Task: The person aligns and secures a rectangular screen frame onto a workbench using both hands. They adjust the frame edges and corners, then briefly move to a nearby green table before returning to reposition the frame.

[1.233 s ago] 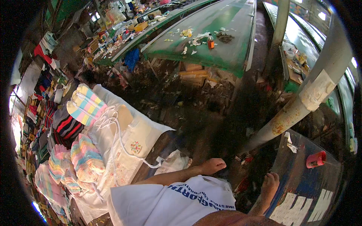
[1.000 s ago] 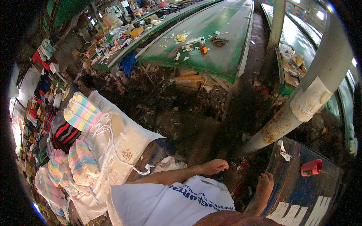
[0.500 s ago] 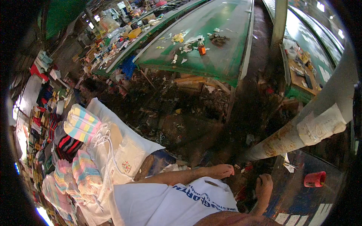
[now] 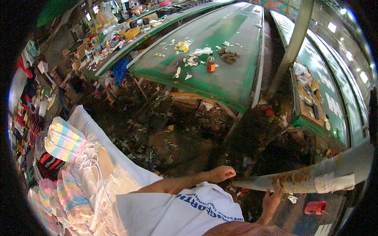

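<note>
My left hand [image 4: 223, 173] is in front of my white printed T-shirt [image 4: 204, 204], its fingers curled into a loose fist. Nothing shows in it. To the right, my right hand [image 4: 272, 198] is raised beside the grey, rust-stained pole [image 4: 287, 181]. Its fingers are apart and the tips overlap the pole's lower edge; whether they touch it I cannot tell. By my left arm lies a pile of cloth: a white sheet-like piece [image 4: 103, 131], cream garments with white cords [image 4: 112, 192], and pastel striped knit bundles [image 4: 65, 139].
Beyond a dark, littered floor [image 4: 173, 145] stands a long green table [image 4: 157, 78] with scraps and an amber bottle [image 4: 211, 63]. Cluttered goods [image 4: 114, 37] fill the far left. A red cup [image 4: 315, 207] sits right of my right hand. Another green table [image 4: 330, 94] runs along the right.
The whole view has turned, so the tables sit lower and the pole lies flatter. My right hand now overlaps the pole's edge. My left hand stays curled.
</note>
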### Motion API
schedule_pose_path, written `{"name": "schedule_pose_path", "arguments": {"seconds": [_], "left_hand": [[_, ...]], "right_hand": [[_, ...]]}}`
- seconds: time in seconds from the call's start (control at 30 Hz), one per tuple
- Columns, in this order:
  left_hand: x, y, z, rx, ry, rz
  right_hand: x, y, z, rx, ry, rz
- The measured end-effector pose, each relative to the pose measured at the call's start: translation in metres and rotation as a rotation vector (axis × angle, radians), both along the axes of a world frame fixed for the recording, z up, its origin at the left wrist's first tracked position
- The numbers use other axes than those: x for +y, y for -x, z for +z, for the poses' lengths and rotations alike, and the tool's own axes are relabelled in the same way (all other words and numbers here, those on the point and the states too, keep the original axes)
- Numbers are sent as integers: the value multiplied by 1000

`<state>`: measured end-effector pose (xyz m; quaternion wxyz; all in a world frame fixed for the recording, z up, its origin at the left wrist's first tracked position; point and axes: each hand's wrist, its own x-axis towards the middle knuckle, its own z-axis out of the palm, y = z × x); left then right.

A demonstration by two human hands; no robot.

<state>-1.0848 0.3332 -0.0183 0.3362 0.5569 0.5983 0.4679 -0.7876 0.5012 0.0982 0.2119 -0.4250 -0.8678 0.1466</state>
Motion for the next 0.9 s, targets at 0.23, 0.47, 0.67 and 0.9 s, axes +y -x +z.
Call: {"name": "schedule_pose_path", "arguments": {"seconds": [0.23,0.47,0.67,0.9], "left_hand": [[-22,56,-25,-70,119,60],[-20,92,-25,-45,141,47],[-12,108,-9,-94,149,117],[-21,111,-18,-132,214,157]], "right_hand": [[11,14,7,443,697,85],[10,23,3,445,454,-76],[32,43,-6,353,348,-95],[41,69,4,512,263,10]]}}
